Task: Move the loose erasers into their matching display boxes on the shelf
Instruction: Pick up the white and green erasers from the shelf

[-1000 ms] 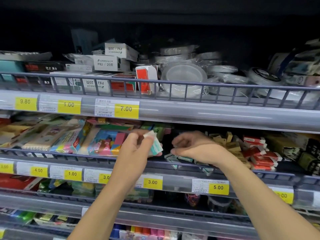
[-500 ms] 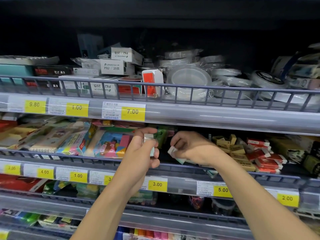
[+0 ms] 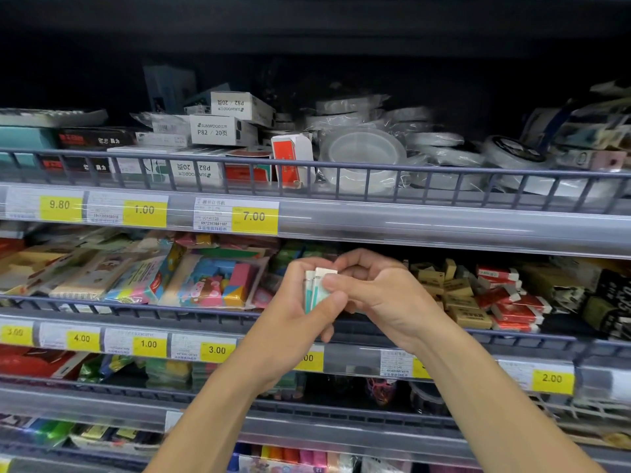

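1. Erasers (image 3: 317, 287), white with teal sleeves, stand upright side by side between both hands, in front of the middle shelf (image 3: 478, 334).
2. Left hand (image 3: 297, 302) wraps them from the left, its thumb pressed across their lower part.
3. Right hand (image 3: 379, 291) pinches the top of the nearer one with curled fingers.
4. Just right on the shelf lie tan boxed erasers (image 3: 457, 295), then red-and-white ones (image 3: 508, 302).
5. Colourful packs (image 3: 218, 281) lie to the left.

Grey store shelves (image 3: 444, 230) with wire rails (image 3: 375, 172) and yellow price tags (image 3: 254, 218) filled the frame; upper background was dark.
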Motion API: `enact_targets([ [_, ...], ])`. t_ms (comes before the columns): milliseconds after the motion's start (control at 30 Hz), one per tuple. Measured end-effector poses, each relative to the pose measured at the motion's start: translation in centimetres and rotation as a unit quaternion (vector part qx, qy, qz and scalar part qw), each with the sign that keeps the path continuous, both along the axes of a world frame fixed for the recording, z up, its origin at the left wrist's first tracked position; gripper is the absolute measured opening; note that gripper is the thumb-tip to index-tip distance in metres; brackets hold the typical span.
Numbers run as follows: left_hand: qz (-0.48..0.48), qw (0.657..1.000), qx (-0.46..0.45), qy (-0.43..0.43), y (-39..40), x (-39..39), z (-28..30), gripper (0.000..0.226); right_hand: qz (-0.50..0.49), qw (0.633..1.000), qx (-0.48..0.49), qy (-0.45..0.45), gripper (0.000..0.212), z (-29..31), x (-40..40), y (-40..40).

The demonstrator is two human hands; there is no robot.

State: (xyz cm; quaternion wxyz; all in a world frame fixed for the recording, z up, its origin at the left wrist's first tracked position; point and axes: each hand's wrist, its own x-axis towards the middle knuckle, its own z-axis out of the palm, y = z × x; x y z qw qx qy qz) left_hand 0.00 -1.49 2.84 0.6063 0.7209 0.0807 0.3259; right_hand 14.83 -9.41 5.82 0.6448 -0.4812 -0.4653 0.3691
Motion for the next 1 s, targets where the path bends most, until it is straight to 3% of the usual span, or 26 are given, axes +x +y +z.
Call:
enact_targets([
  [133,0.006,0.999,-0.041,-0.016,0.3,-0.1,-0.2,0.019,-0.023,0.999,-0.021,-0.03,0.019,-0.4,1.5,0.0],
  [200,0.014,0.997,-0.076,-0.016,0.5,-0.2,-0.2,0.018,-0.105,0.986,-0.042,-0.124,0.008,-0.6,3.1,0.4],
  [267,0.025,0.995,-0.099,-0.014,0.7,-0.5,-0.2,0.019,-0.179,0.936,-0.116,-0.279,0.008,-0.7,4.9,0.8],
  [367,0.044,0.993,-0.114,-0.006,0.9,-0.7,-0.1,0.017,-0.139,0.843,-0.263,-0.448,0.029,-0.9,6.5,1.2],
  [467,0.07,0.991,-0.115,-0.001,1.0,-0.6,-0.3,0.01,-0.109,0.788,-0.298,-0.527,0.046,-0.8,6.5,1.7],
  [567,0.079,0.99,-0.118,0.0,0.9,-0.6,-0.3,0.008,-0.085,0.75,-0.311,-0.577,0.039,-0.6,6.4,2.2],
  [667,0.08,0.99,-0.12,0.005,0.9,-0.6,-0.3,0.011,-0.07,0.75,-0.319,-0.576,0.02,-0.5,6.2,2.5],
  [767,0.079,0.988,-0.13,0.004,0.9,-0.6,-0.2,0.009,-0.084,0.762,-0.294,-0.57,0.026,-0.4,6.2,2.7],
  [867,0.094,0.987,-0.133,-0.005,0.6,-0.5,0.0,0.025,-0.106,0.824,-0.256,-0.493,0.037,0.0,5.8,2.1],
  [933,0.11,0.986,-0.124,-0.006,0.5,-0.5,0.1,0.033,-0.119,0.87,-0.217,-0.427,0.032,0.3,5.1,1.6],
  [1000,0.131,0.987,-0.096,0.008,0.5,-0.7,0.1,0.041,-0.097,0.951,-0.14,-0.257,0.023,0.5,4.0,0.8],
])
